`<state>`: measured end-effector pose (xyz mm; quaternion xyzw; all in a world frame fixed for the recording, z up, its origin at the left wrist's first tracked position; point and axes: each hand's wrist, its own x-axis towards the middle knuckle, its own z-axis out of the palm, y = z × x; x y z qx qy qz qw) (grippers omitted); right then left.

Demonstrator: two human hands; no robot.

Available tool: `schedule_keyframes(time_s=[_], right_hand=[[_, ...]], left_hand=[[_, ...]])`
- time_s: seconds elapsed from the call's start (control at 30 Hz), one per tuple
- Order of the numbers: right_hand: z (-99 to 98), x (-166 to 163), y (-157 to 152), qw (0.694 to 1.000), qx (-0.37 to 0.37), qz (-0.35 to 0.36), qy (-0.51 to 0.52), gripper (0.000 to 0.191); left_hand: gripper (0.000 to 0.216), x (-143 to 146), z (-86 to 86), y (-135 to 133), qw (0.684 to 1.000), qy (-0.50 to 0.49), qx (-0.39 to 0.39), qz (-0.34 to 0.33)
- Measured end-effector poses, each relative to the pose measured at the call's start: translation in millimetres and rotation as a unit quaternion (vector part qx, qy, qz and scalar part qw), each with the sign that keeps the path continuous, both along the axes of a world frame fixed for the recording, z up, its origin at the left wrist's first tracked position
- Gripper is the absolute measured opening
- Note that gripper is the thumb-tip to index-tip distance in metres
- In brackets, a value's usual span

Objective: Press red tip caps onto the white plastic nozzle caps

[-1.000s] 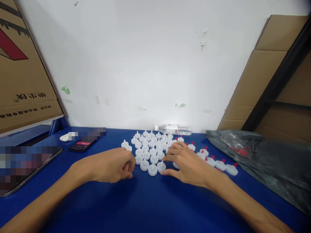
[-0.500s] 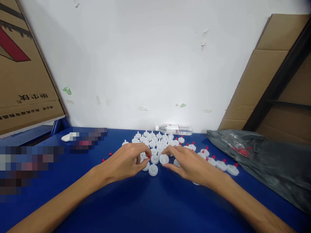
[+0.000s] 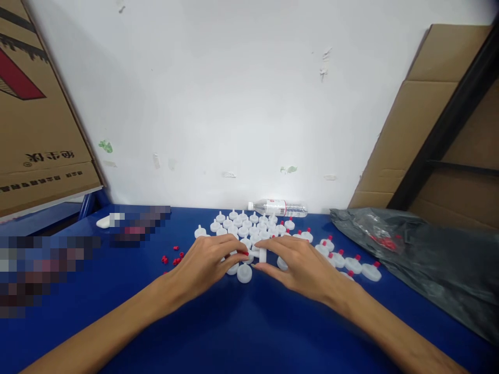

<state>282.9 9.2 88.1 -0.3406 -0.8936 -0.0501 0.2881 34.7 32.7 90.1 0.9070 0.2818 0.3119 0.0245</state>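
Several white plastic spout caps (image 3: 245, 228) stand bunched together on the blue table (image 3: 241, 322). My right hand (image 3: 300, 265) pinches one white cap (image 3: 262, 255), turned on its side just above the table. Facing it, my left hand (image 3: 206, 262) pinches a small red tip (image 3: 246, 253) at that cap's nozzle. A row of white caps with red tips fitted (image 3: 353, 262) runs off to the right behind my right wrist. Loose red tips (image 3: 173, 258) lie scattered left of my left hand.
A clear water bottle (image 3: 278, 208) lies against the white wall. At the right a dark plastic bag (image 3: 424, 259) holds red pieces, with cardboard and a black frame behind. A big cardboard box (image 3: 35, 119) stands at the left, and blurred flat things lie below it.
My left hand moved right from the loose red tips to the white caps with a red tip. My right hand lifted one white cap and turned it on its side to meet it.
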Motion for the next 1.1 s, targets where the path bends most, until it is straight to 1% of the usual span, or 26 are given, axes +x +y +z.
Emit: schedule_keyframes(time_s=[0.13, 0.27, 0.33, 0.53, 0.6, 0.67, 0.77, 0.83, 0.97, 1.1], right_hand=[[-2.0, -2, 0, 0.999, 0.021, 0.023, 0.019, 0.037], [-1.5, -2, 0, 0.998, 0.037, 0.014, 0.043, 0.035], [-0.9, -2, -1, 0.998, 0.042, 0.014, 0.047, 0.035], [1.2, -3, -2, 0.996, 0.045, 0.054, 0.059, 0.037], [2.1, -3, -3, 0.995, 0.037, 0.058, 0.071, 0.038], [2.6, -4, -4, 0.994, 0.033, 0.066, 0.083, 0.038], [2.4, -6, -4, 0.991, 0.041, 0.079, 0.103, 0.039], [2.5, -8, -6, 0.989, 0.049, 0.085, 0.114, 0.039], [2.4, -11, -10, 0.983, 0.086, 0.1, 0.128, 0.041], [1.2, -12, -11, 0.982, 0.116, 0.11, 0.104, 0.044]], left_hand=[[0.019, 2, -5.1, -1, 1.0, -0.022, 0.011, 0.009], [0.014, 3, -3.8, -3, 0.998, -0.038, 0.026, 0.03], [0.013, 3, -2.5, -4, 0.998, -0.04, 0.022, 0.034], [0.02, 4, -3.6, -3, 0.999, -0.053, -0.006, 0.01], [0.022, 3, -5.0, -2, 0.999, -0.053, 0.002, 0.005], [0.023, 3, -5.6, -1, 0.999, -0.034, 0.022, -0.006], [0.025, 3, -3.5, -3, 0.999, -0.016, 0.035, -0.023], [0.026, 3, -0.1, -6, 0.999, -0.027, 0.018, -0.036], [0.031, 3, 6.9, -12, 0.996, -0.048, -0.044, -0.055], [0.034, 3, 8.4, -14, 0.995, -0.041, -0.075, -0.058]])
